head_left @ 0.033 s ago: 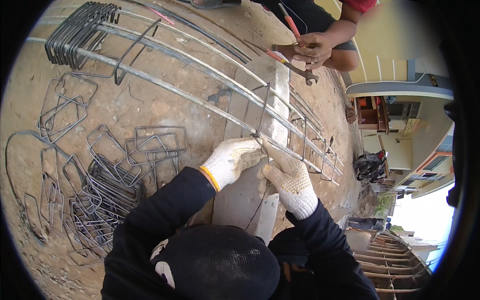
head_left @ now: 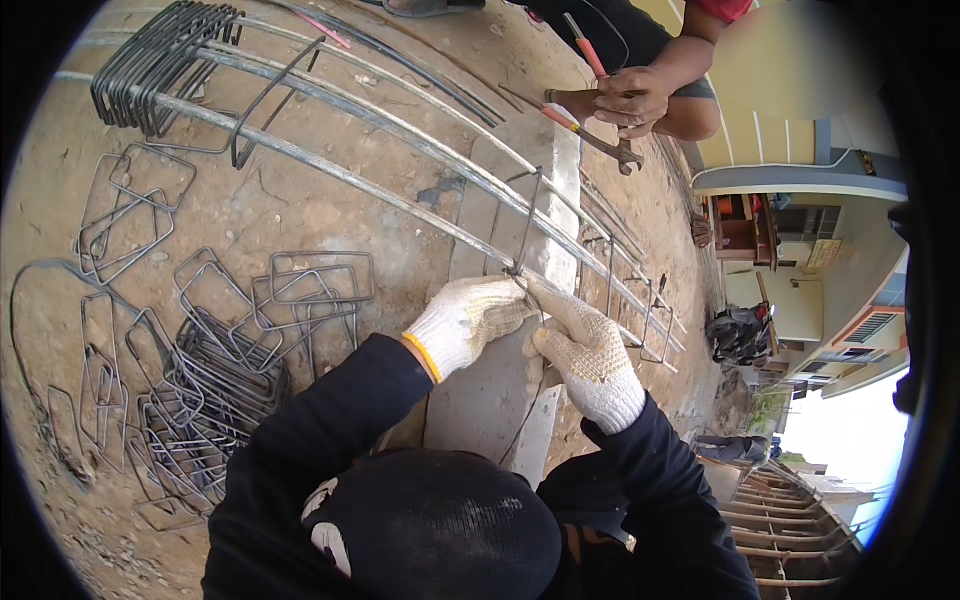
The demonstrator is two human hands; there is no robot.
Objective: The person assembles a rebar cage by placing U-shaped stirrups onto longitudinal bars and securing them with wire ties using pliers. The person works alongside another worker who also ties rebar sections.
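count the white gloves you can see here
2: one white glove is on the left hand, near the picture's centre; the other glove is on the right hand, beside it. More may be hidden.

No writing I can make out from here.
A small yellowish sign point(head_left: 824, 253) shows by the building point(head_left: 801, 293), right of the frame, its markings too small to read; the white patches point(head_left: 329, 548) on black cloth point(head_left: 440, 530), bottom centre, form no letters I can tell.
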